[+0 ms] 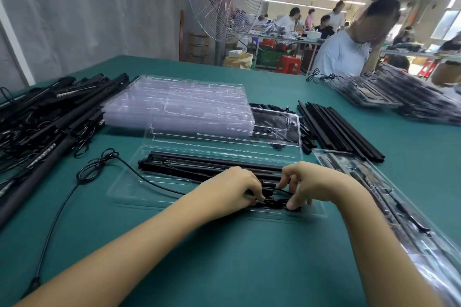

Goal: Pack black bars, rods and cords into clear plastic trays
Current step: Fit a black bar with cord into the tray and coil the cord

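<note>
The left hand (pixel 234 189) and right hand (pixel 316 182) meet over the near side of an open clear plastic clamshell tray (pixel 124 193). Each has its fingers curled, pinching a small looped black cord (pixel 273 199) that lies in the tray between them. Just beyond the knuckles, long black bars (pixel 212 164) lie in the tray. A thin black cable (pixel 97 166) runs from under the left hand to a loose coil on the green table (pixel 224 257). Farther beyond the hands sits a stack of empty clear trays (pixel 179 104) — and right of the right hand, a packed tray (pixel 369 177).

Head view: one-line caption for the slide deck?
Left hand and right hand pinch a black cord down into a clear tray already holding black bars, on a green table.
</note>
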